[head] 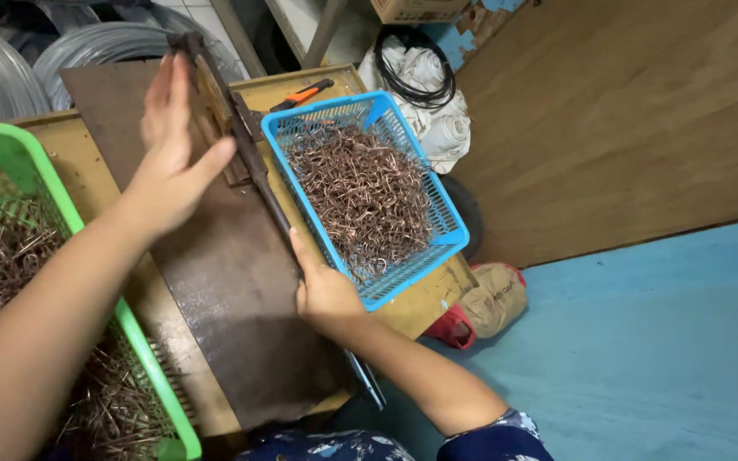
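Left hand (168, 162) is held flat and open, fingers straight, palm against the upper end of a long metal lever bar (249, 154) — nothing gripped. Right hand (325, 290) is closed around the bar's lower part. The bar lies on a dark plate (224, 290) on the worktop (424, 299), between a blue basket (450, 230) of bent copper wire pieces (365, 196) and a green basket (36, 171).

head view | looks steeply down | near workbench (87, 141) | single view
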